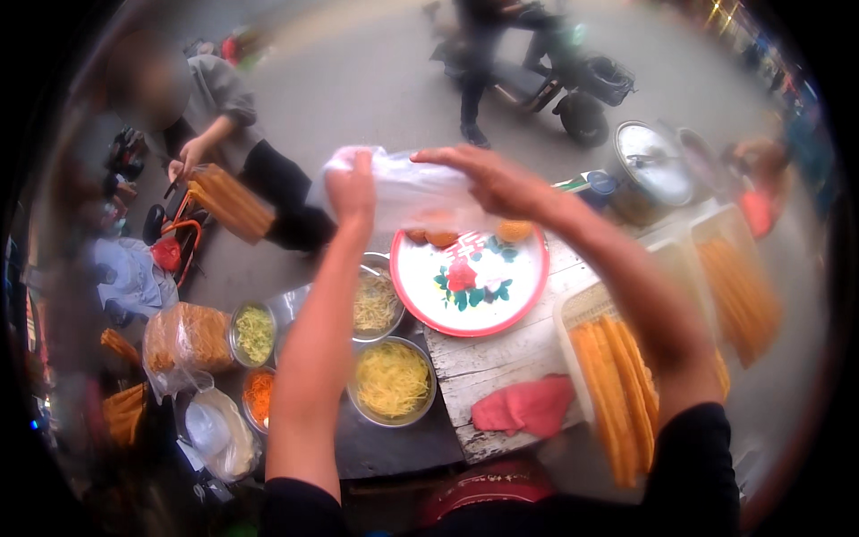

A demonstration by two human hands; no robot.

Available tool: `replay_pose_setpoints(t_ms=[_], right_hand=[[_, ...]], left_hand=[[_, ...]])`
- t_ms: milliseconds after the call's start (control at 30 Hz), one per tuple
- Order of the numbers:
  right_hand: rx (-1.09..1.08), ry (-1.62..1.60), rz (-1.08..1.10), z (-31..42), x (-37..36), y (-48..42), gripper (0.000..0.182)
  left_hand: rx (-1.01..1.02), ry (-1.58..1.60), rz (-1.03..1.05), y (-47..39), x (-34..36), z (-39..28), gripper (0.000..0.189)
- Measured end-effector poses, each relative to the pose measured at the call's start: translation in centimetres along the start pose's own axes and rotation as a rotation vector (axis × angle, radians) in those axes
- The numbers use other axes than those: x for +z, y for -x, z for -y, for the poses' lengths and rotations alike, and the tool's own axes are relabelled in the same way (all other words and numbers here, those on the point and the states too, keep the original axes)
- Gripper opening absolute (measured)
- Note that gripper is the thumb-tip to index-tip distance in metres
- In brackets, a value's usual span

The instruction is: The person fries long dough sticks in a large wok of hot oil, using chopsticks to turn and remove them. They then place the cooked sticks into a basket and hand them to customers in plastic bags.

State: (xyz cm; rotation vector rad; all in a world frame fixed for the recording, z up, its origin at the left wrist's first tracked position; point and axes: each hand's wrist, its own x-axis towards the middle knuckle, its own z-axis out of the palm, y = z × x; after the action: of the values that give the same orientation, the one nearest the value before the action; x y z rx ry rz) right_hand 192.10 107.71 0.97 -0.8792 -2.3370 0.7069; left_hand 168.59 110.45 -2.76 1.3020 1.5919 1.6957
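Stretched out before me, my left hand (352, 188) grips one end of a thin translucent plastic bag (409, 184). At the bag's other end is my right hand (486, 178), its index finger extended along the top edge; whether it pinches the plastic I cannot tell. Below the bag lies a white enamel tray with a red rim (470, 329), painted with flowers. Several round orange-brown fried pieces (514, 230) sit at its far edge, some partly behind the bag. Metal bowls of shredded yellow food (392, 378) and pale sprouts (376, 302) stand left of the tray.
A basket of long fried dough sticks (614, 396) stands right, a pink cloth (527, 406) on the white boards. Bowls of shredded green (254, 334) and orange vegetables (257, 397) stand left. A person (221, 94) holds bagged dough sticks (231, 201). Beyond are a lidded pot (651, 161) and scooter (537, 87).
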Motion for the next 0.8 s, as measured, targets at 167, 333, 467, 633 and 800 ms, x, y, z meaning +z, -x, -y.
replay_pose_setpoints(t_ms=[167, 333, 467, 633, 800], right_hand=[[-0.056, 0.125, 0.005, -5.5, -3.6, -1.5, 0.054], [0.386, 0.301, 0.027, -10.9, -1.5, -1.9, 0.037], [0.265, 0.441, -0.256, -15.6, 3.8, -0.7, 0.033], [0.445, 0.451, -0.134, -15.7, 5.7, -1.3, 0.031], [0.484, 0.403, -0.182, -16.7, 7.2, -0.7, 0.029]], left_hand=[[0.113, -0.203, 0.46, -2.6, 2.6, 2.9, 0.06], [0.112, -0.766, 0.678, -3.0, 4.9, 8.8, 0.07], [0.008, -1.008, 0.715, -0.8, 7.9, 11.6, 0.066], [0.044, -1.206, 0.723, 1.5, 10.5, 13.9, 0.071], [-0.003, -1.299, 0.687, 2.7, 13.0, 15.4, 0.077]])
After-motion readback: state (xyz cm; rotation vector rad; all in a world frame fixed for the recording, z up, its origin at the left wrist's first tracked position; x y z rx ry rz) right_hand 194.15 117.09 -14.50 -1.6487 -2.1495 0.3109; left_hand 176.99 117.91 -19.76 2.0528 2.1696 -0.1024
